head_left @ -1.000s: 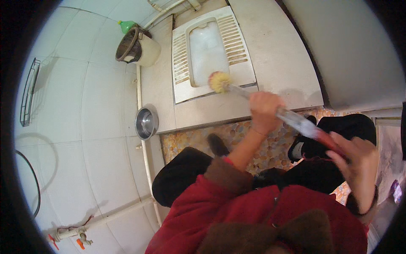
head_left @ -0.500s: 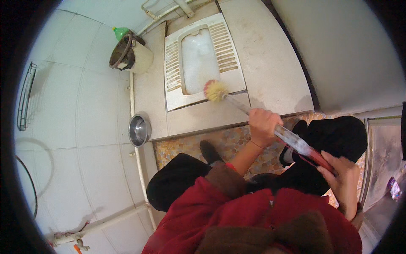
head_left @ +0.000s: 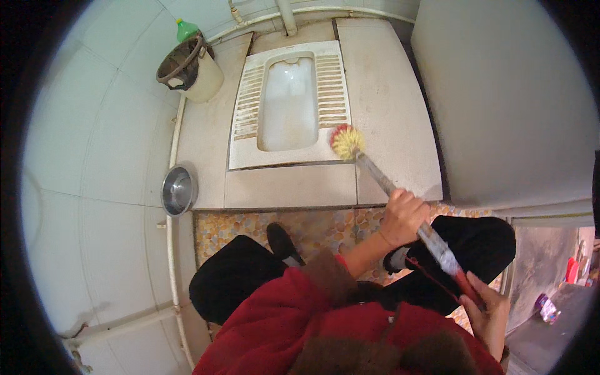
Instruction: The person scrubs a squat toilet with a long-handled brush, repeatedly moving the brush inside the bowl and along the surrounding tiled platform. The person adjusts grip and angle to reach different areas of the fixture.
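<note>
Rnd grey metal basin (head_left: 179,190) well L of left hand (head_left: 403,217); tapered cream plastic bin (head_left: 207,80) farther fwd-L, green plastic bottle (head_left: 186,30) just beyond; small purple-&-white packet (head_left: 547,309) R of right hand (head_left: 489,310).

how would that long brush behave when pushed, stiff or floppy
The brush will probably stay stiff: its handle runs straight between left hand and right hand. The yellow and red bristles likely flex, since they look like separate tufts. It may feel tip-heavy, with the bristles bunched at the far end.
</note>
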`<action>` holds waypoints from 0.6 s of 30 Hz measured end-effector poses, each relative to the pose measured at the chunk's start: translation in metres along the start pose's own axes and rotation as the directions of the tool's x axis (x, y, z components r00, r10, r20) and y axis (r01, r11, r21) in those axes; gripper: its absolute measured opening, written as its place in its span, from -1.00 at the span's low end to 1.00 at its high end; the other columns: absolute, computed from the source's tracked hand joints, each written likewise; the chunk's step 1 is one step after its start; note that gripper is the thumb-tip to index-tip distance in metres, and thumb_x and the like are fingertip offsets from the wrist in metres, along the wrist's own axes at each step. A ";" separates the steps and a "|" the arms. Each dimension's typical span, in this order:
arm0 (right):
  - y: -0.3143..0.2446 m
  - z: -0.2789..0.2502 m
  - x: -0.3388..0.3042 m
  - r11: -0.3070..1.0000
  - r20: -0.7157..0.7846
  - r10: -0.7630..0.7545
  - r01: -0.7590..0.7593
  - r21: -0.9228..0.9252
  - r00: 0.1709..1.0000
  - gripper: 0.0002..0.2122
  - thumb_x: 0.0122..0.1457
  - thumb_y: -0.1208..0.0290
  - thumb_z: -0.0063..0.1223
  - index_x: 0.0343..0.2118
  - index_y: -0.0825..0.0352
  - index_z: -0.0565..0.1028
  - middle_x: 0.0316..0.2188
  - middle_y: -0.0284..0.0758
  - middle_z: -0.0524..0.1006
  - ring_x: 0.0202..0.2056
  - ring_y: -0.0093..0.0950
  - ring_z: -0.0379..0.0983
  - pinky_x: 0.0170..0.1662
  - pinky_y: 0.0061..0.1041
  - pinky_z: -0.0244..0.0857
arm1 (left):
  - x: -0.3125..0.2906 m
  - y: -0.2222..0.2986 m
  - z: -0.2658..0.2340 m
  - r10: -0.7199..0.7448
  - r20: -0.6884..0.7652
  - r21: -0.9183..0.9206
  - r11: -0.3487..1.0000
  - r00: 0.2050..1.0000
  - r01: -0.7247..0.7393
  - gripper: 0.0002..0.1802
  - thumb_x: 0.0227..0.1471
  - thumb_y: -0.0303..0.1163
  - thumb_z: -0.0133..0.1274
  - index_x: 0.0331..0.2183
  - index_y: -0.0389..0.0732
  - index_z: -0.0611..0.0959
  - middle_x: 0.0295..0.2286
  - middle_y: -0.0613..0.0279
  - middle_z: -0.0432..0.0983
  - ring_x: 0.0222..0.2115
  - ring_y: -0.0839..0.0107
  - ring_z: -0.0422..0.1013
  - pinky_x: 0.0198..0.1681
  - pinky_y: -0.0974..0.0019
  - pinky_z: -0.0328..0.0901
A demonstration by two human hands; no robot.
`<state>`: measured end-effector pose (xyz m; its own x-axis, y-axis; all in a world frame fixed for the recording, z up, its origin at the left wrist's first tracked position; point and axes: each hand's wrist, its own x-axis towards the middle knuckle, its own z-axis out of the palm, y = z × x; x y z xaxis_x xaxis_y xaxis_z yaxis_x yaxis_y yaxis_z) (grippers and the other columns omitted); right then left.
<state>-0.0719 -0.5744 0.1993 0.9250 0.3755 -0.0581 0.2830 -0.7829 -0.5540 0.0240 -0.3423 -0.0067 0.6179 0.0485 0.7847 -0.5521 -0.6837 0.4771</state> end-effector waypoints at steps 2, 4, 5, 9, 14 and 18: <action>-0.005 -0.003 0.005 1.000 0.012 -0.015 0.015 0.013 1.000 -0.54 0.02 0.52 0.33 0.06 0.19 0.57 -0.46 -0.04 0.59 -0.46 -0.10 0.56 -0.39 -0.38 0.40 | -0.005 0.002 0.005 -0.044 0.026 -0.030 0.999 0.999 0.044 -0.84 -0.24 -0.32 0.17 -0.66 0.00 0.49 -0.64 0.30 0.34 -0.50 0.23 0.36 -0.26 0.13 0.22; -0.008 0.015 0.026 0.994 -0.005 -0.080 0.079 -0.074 0.997 -0.54 0.03 0.49 0.32 0.06 0.16 0.57 -0.48 -0.06 0.58 -0.48 -0.11 0.55 -0.41 -0.36 0.40 | 0.003 -0.029 0.005 0.016 -0.038 -0.016 1.000 0.999 -0.016 -0.85 -0.25 -0.33 0.16 -0.66 0.00 0.48 -0.64 0.30 0.34 -0.51 0.22 0.36 -0.27 0.13 0.22; -0.009 0.030 0.041 0.980 -0.035 -0.169 0.165 -0.108 0.985 -0.55 0.04 0.47 0.32 0.06 0.15 0.57 -0.49 -0.07 0.57 -0.49 -0.11 0.55 -0.42 -0.35 0.40 | 0.009 -0.050 0.003 0.057 -0.067 0.002 0.998 0.996 -0.057 -0.85 -0.25 -0.34 0.16 -0.66 0.00 0.48 -0.64 0.30 0.34 -0.51 0.22 0.36 -0.27 0.13 0.23; -0.008 0.071 0.075 0.960 -0.087 -0.194 0.171 -0.222 0.977 -0.56 0.07 0.38 0.31 0.07 0.09 0.56 -0.55 -0.15 0.54 -0.51 -0.15 0.52 -0.44 -0.26 0.37 | 0.028 -0.108 -0.003 0.098 -0.044 0.020 0.995 0.994 -0.098 -0.86 -0.27 -0.35 0.14 -0.67 -0.01 0.47 -0.65 0.30 0.31 -0.52 0.22 0.35 -0.28 0.14 0.22; -0.002 0.020 0.053 0.983 0.007 -0.053 0.053 -0.176 0.999 -0.56 0.00 0.53 0.34 0.02 0.23 0.60 -0.25 -0.07 0.65 -0.28 -0.23 0.66 -0.20 -0.42 0.48 | 0.027 -0.056 0.023 0.066 -0.151 0.044 0.997 0.986 -0.060 -0.83 -0.30 -0.32 0.14 -0.67 -0.05 0.45 -0.64 0.30 0.30 -0.50 0.21 0.33 -0.27 0.13 0.23; -0.009 -0.007 0.057 0.993 0.042 0.061 -0.056 -0.108 0.997 -0.57 -0.02 0.57 0.34 -0.01 0.29 0.61 -0.23 -0.05 0.65 -0.25 -0.27 0.67 -0.19 -0.41 0.48 | 0.030 -0.034 0.034 -0.007 -0.146 0.000 1.000 0.989 0.007 -0.84 -0.30 -0.30 0.14 -0.65 -0.05 0.46 -0.63 0.29 0.31 -0.48 0.21 0.35 -0.25 0.12 0.24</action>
<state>-0.0199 -0.5493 0.2063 0.9290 0.3477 -0.1268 0.2563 -0.8515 -0.4573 0.0805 -0.3422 -0.0132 0.5336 0.1594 0.8306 -0.5474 -0.6835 0.4829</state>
